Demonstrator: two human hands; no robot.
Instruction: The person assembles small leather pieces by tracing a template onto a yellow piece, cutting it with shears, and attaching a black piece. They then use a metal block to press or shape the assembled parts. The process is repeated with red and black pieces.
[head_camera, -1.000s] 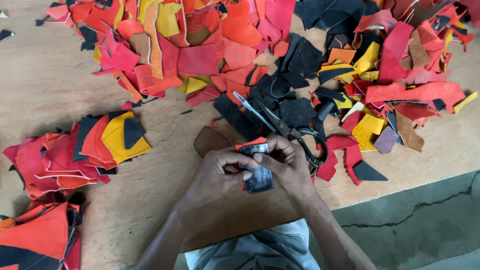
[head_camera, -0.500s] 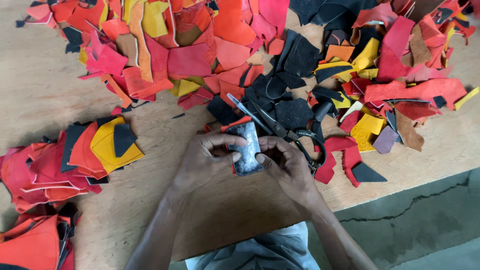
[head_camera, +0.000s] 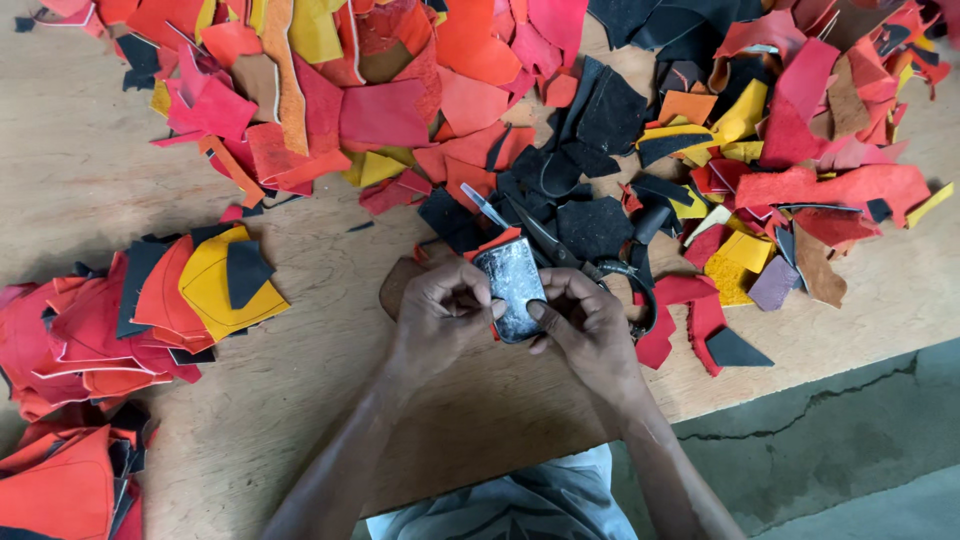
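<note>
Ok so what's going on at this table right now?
A person at a wooden table holds a small grey metal plate against a red leather scrap, left hand and right hand gripping its two sides. Scissors lie just behind, among a big heap of leather offcuts. A sorted stack of cut pieces sits to the left.

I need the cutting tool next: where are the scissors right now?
The scissors lie on the table just beyond the right hand, blades pointing up-left under the grey template, among black scraps.
</note>
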